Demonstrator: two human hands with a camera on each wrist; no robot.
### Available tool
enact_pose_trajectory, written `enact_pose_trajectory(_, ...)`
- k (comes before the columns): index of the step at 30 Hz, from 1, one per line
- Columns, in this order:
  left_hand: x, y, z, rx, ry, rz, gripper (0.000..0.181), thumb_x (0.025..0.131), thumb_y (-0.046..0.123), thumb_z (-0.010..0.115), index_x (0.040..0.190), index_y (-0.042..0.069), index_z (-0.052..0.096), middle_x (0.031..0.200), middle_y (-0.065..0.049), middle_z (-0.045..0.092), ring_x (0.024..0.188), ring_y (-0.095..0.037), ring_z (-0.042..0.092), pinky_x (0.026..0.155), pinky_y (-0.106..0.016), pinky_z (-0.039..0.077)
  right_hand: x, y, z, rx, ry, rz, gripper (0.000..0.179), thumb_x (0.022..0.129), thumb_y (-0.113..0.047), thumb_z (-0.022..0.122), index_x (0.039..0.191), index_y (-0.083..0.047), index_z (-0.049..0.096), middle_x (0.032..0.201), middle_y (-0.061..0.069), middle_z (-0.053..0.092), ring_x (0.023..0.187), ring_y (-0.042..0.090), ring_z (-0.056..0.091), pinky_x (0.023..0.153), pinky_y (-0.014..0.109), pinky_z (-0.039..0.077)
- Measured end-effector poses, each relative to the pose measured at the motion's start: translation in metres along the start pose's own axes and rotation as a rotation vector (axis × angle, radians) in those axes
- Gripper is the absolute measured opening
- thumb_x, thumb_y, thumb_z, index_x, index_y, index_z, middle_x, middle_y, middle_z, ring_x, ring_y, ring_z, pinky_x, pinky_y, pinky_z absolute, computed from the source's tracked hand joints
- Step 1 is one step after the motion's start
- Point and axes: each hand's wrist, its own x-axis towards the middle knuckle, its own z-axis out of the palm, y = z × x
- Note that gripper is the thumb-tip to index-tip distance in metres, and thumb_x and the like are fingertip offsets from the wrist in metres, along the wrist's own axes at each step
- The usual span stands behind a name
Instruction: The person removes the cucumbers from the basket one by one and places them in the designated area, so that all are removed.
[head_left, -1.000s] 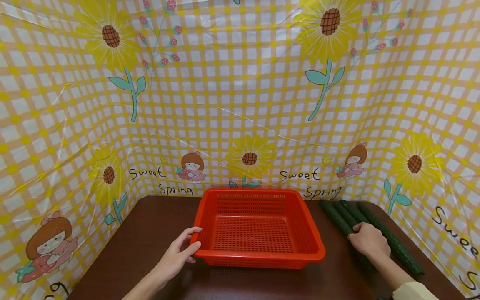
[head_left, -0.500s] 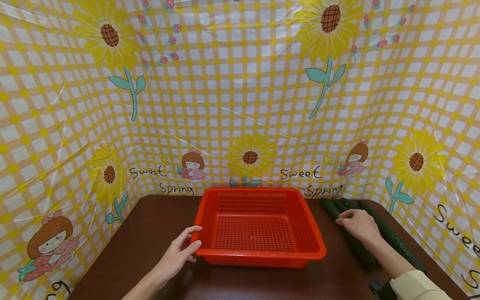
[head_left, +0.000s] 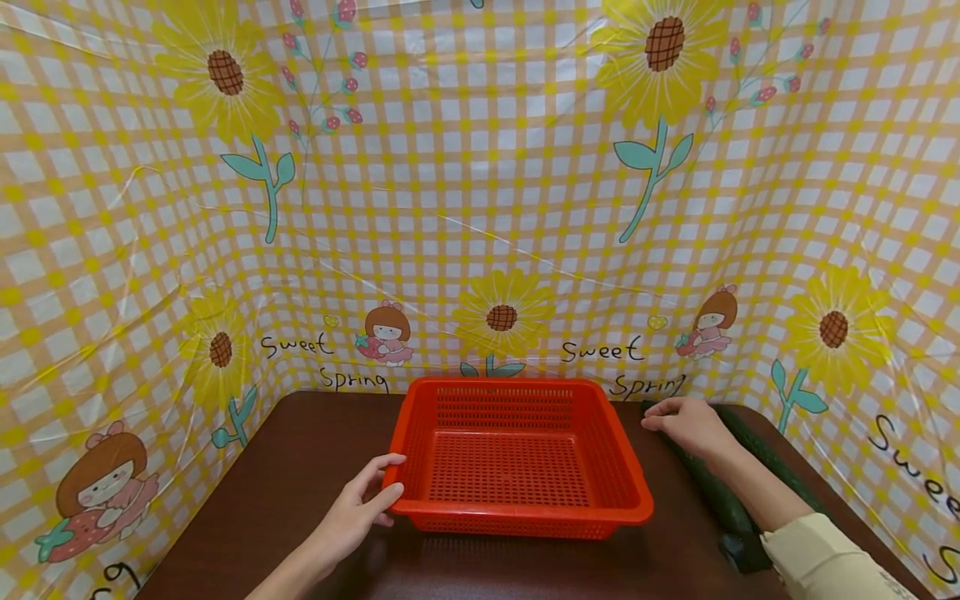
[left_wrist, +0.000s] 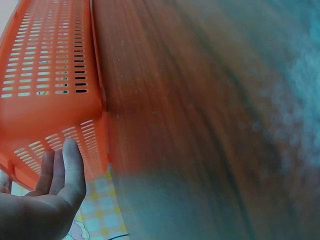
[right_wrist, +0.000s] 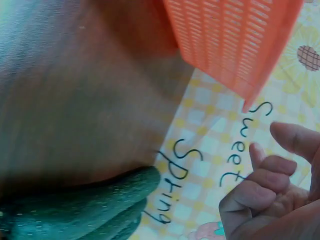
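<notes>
A red slotted plastic basket [head_left: 517,510] stands on the dark table, nothing inside it. My left hand [head_left: 356,504] holds its near left corner, thumb and index finger at the rim; in the left wrist view the other fingers [left_wrist: 74,165] lie along the slotted side wall. Right of the basket, dark green cucumbers [head_left: 708,487] lie side by side, partly hidden by my right arm. My right hand [head_left: 690,423] is over their far ends, holding nothing. In the right wrist view its fingers [right_wrist: 257,195] are loosely bent, the thumb apart, with the cucumbers [right_wrist: 95,205] beside it.
The brown tabletop [head_left: 300,450] ends at a checked, flower-printed cloth [head_left: 480,208] that rises at the back and both sides. A dark strap [head_left: 744,552] is at the right wrist, by a beige sleeve [head_left: 821,550].
My right hand has moved left and away from me along the cucumbers, from their middle to their far ends. The left hand and the basket have stayed in place.
</notes>
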Motion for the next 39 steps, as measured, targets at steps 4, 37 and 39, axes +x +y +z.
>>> enact_pose_trajectory(4, 0.001, 0.000, 0.000, 0.001, 0.003, 0.003, 0.046, 0.101, 0.023, 0.062, 0.143, 0.013, 0.048, 0.127, -0.024, 0.055, 0.097, -0.021, 0.062, 0.075, -0.038, 0.058, 0.004, -0.014, -0.001, 0.001, -0.050, -0.045, 0.028, 0.096, -0.024, 0.065, 0.108, 0.001, 0.071, 0.116, 0.022, 0.066, 0.105, 0.036, 0.060, 0.085, 0.047, 0.050)
enact_pose_trajectory(37, 0.001, 0.000, 0.000, -0.001, -0.015, 0.004, 0.044, 0.102, 0.025, 0.061, 0.143, 0.017, 0.048, 0.127, -0.020, 0.056, 0.097, -0.021, 0.062, 0.075, -0.038, 0.058, 0.063, -0.069, 0.023, 0.005, -0.526, -0.150, 0.037, 0.095, -0.021, 0.070, 0.128, -0.003, 0.067, 0.051, -0.002, 0.041, 0.042, 0.011, 0.028, 0.047, 0.026, 0.029)
enact_pose_trajectory(39, 0.001, -0.001, 0.000, -0.003, -0.014, 0.001, 0.044, 0.102, 0.024, 0.061, 0.143, 0.016, 0.048, 0.127, -0.021, 0.055, 0.097, -0.021, 0.062, 0.075, -0.038, 0.058, 0.066, -0.070, 0.026, 0.006, -0.530, -0.143, 0.036, 0.094, -0.020, 0.071, 0.127, -0.005, 0.068, 0.050, -0.002, 0.040, 0.042, 0.011, 0.027, 0.046, 0.025, 0.029)
